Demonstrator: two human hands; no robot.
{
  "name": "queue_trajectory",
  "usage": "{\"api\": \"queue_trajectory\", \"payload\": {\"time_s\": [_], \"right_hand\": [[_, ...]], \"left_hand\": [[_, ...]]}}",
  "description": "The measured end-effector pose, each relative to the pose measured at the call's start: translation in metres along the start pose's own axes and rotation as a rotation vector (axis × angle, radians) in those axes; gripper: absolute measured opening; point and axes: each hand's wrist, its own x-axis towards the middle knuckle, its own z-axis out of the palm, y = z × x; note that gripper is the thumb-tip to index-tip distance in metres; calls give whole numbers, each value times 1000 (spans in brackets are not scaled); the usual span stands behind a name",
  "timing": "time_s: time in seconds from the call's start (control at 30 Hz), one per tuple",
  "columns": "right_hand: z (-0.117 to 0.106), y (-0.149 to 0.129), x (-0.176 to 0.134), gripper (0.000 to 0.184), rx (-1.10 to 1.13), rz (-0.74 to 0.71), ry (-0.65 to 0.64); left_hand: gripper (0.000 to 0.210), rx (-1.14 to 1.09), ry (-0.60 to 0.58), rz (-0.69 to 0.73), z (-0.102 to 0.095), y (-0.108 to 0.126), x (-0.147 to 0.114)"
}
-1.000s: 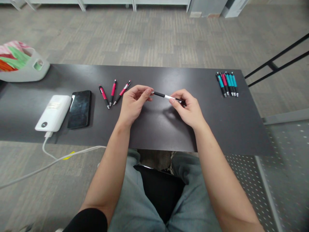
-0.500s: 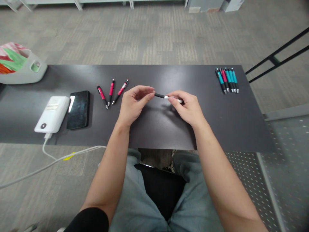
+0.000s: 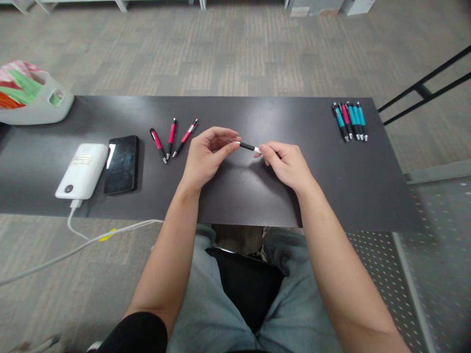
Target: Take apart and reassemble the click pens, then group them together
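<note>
Between my hands, above the middle of the dark table, is a pen (image 3: 247, 146) with a black grip and a white part. My left hand (image 3: 208, 154) pinches its tip end between thumb and fingers. Closed around the white part is my right hand (image 3: 289, 163), which hides the far end of the pen. Left of my left hand lie three red-and-black pens, one of them a red pen (image 3: 171, 137) in the middle. Far to the right, several teal pens (image 3: 339, 120) lie side by side with a red pen (image 3: 345, 117) among them.
On the left of the table (image 3: 235, 206) are a black phone (image 3: 121, 164) and a white power bank (image 3: 81, 169) with a white cable (image 3: 73, 252) hanging over the front edge. A white basket (image 3: 62, 110) of colourful items stands at the far left. Black bars (image 3: 441, 88) rise at the right.
My right fingers have curled in around the pen; its white far end, visible past them before, is now hidden. My left hand keeps its pinch. The view has shifted slightly.
</note>
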Motion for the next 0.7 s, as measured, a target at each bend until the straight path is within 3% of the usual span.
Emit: {"api": "queue_trajectory", "payload": {"time_s": [0.17, 0.3, 0.4, 0.5, 0.6, 0.7], "right_hand": [[0, 1, 0, 32, 12, -11, 26], [1, -1, -1, 27, 21, -54, 52], [1, -2, 0, 26, 9, -78, 50], [1, -2, 1, 25, -5, -107, 52], [0, -3, 2, 24, -10, -125, 64], [-1, -5, 3, 26, -20, -103, 73]], "left_hand": [[33, 38, 12, -13, 3, 6, -1], [29, 246, 73, -47, 5, 6, -1], [37, 333, 51, -19, 6, 6, -2], [31, 410, 32, 31, 5, 7, -2], [19, 410, 7, 73, 4, 8, -3], [24, 353, -8, 40, 4, 8, -3]]}}
